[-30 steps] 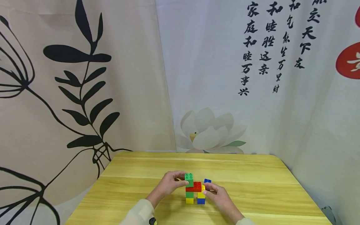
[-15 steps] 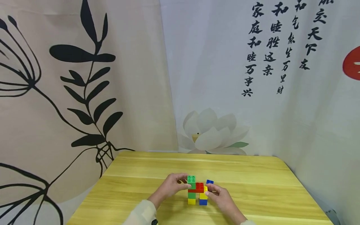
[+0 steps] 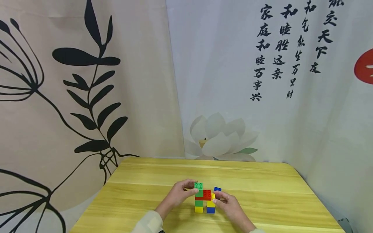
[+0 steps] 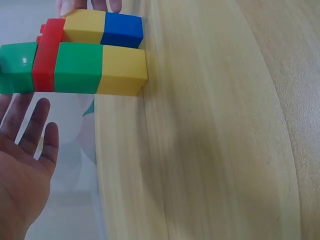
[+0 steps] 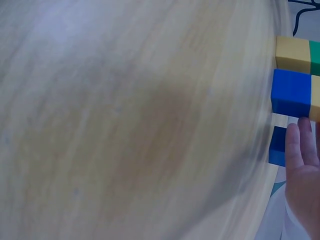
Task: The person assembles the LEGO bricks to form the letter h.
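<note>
In the head view, my left hand (image 3: 181,194) pinches the top green toy brick (image 3: 198,186), thumb on its near side. That brick sits at the left end of a flat red brick (image 3: 207,194), which bridges two columns. Its left column has a green brick (image 3: 199,203) over a yellow brick (image 3: 199,209); the right has a yellow brick (image 4: 85,26) over a blue brick (image 3: 210,210). My right hand (image 3: 231,207) holds the right column at its yellow brick, thumb in front. In the left wrist view, my left hand's other fingers (image 4: 36,120) extend loosely below the top green brick.
Another blue brick (image 5: 278,146) lies on the wooden table (image 3: 151,174) behind the right hand, partly hidden by its fingers in the right wrist view. A printed curtain (image 3: 140,97) hangs behind the table's far edge.
The top green brick sits slightly lower against the red brick than a second ago, and the left thumb stands higher on it. The right hand keeps its hold. The head view has shifted slightly.
</note>
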`<action>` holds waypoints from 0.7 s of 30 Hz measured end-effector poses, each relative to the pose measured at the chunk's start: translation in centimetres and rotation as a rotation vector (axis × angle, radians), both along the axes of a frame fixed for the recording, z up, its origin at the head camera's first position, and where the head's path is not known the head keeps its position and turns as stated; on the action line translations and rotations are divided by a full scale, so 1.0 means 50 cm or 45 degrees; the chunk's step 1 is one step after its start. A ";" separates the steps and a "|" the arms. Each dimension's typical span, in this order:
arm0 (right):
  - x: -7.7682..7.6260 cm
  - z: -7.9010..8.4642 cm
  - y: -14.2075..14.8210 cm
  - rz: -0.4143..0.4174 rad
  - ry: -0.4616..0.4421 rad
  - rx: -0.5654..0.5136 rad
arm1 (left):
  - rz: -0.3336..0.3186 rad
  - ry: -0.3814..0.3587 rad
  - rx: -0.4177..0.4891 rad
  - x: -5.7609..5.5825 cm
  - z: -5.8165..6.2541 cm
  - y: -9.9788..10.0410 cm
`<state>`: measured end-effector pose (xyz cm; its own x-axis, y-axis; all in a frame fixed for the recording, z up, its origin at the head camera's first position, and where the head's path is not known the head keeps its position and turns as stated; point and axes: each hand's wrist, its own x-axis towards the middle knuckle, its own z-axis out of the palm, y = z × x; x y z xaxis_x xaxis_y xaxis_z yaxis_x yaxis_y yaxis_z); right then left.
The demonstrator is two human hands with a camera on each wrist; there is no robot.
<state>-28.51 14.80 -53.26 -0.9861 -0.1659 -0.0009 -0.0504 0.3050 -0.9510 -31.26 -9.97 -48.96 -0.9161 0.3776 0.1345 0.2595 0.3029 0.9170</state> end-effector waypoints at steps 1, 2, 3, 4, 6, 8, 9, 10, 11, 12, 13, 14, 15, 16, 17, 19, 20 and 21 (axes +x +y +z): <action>0.000 0.000 0.000 -0.001 0.000 -0.001 | 0.000 0.004 0.005 0.000 -0.001 0.000; 0.001 0.000 -0.001 -0.003 -0.001 -0.002 | 0.001 0.009 0.004 -0.001 0.000 0.001; 0.001 0.000 -0.001 -0.004 0.001 -0.006 | 0.000 0.019 -0.002 -0.002 0.000 0.002; 0.002 0.000 -0.001 -0.005 0.003 -0.010 | -0.001 0.027 -0.010 -0.003 0.001 0.002; 0.003 0.002 0.000 -0.008 0.007 -0.014 | -0.006 0.056 -0.034 -0.004 0.004 0.004; 0.004 0.005 0.000 -0.012 0.010 -0.014 | -0.011 0.092 -0.062 -0.004 0.008 0.005; 0.005 0.007 0.001 -0.014 0.010 -0.013 | -0.012 0.103 -0.075 -0.005 0.009 0.006; 0.005 0.008 0.001 -0.013 0.008 -0.009 | -0.011 0.108 -0.085 -0.005 0.009 0.006; 0.005 0.010 0.002 -0.011 0.006 -0.006 | -0.011 0.115 -0.090 -0.005 0.009 0.006; 0.005 0.011 0.003 -0.007 0.006 0.001 | -0.009 0.114 -0.093 -0.005 0.008 0.005; 0.005 0.012 0.003 0.002 0.009 0.005 | -0.005 0.112 -0.092 -0.004 0.007 0.005; 0.005 0.013 0.004 0.011 0.016 0.011 | -0.003 0.115 -0.087 -0.004 0.005 0.005; 0.004 0.014 0.006 0.020 0.027 0.017 | 0.003 0.109 -0.082 -0.003 0.004 0.005; 0.003 0.016 0.007 0.027 0.038 0.024 | 0.005 0.110 -0.075 -0.003 0.003 0.005; 0.003 0.017 0.009 0.029 0.049 0.031 | 0.007 0.111 -0.070 -0.003 0.002 0.005; 0.000 0.019 0.014 0.005 0.069 0.044 | 0.013 0.103 -0.055 -0.002 0.000 0.004; -0.001 0.020 0.018 -0.018 0.077 0.051 | 0.013 0.102 -0.048 -0.001 -0.001 0.004; -0.003 0.022 0.022 -0.049 0.081 0.056 | 0.015 0.094 -0.043 -0.001 -0.002 0.003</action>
<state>-28.65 15.90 -52.18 -0.9900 -0.1293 0.0557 -0.0980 0.3490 -0.9320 -31.31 -9.83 -49.04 -0.9086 0.3726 0.1889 0.3221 0.3367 0.8848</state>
